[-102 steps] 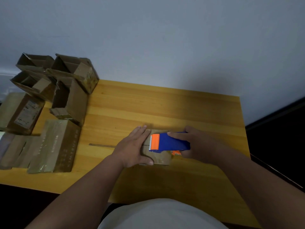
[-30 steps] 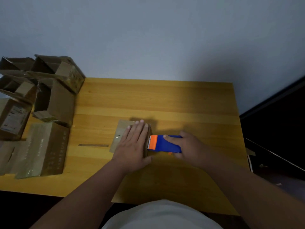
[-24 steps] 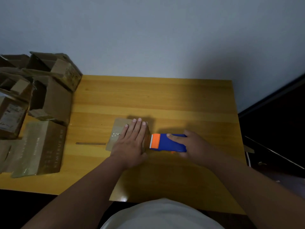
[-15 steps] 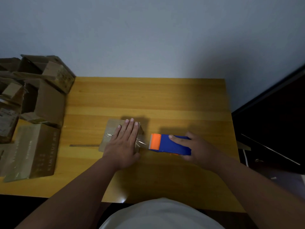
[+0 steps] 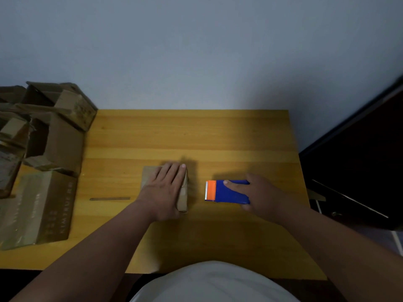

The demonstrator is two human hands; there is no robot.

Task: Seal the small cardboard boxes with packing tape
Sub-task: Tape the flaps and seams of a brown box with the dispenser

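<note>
Cardboard box, small and brown, lies on the wooden table near its middle, under the left hand. That hand rests flat on the box top with its fingers straight and together, pointing away from the person, the palm covering most of the lid so that only the left edge and the right side wall show. To the right, clear of the box with bare wood between them, the right hand grips a blue tape dispenser: the index finger lies along its top, the thumb wraps the near edge. The dispenser's orange end with its toothed cutter faces left toward the box. Whether tape runs between dispenser and box cannot be told. A thin dark strip lies on the table just left of the box. Further left, at the table's edge, stands a heap of larger cardboard cartons, some open with flaps up, one lying flat with printed lettering. Behind the table rises a plain pale wall.
</note>
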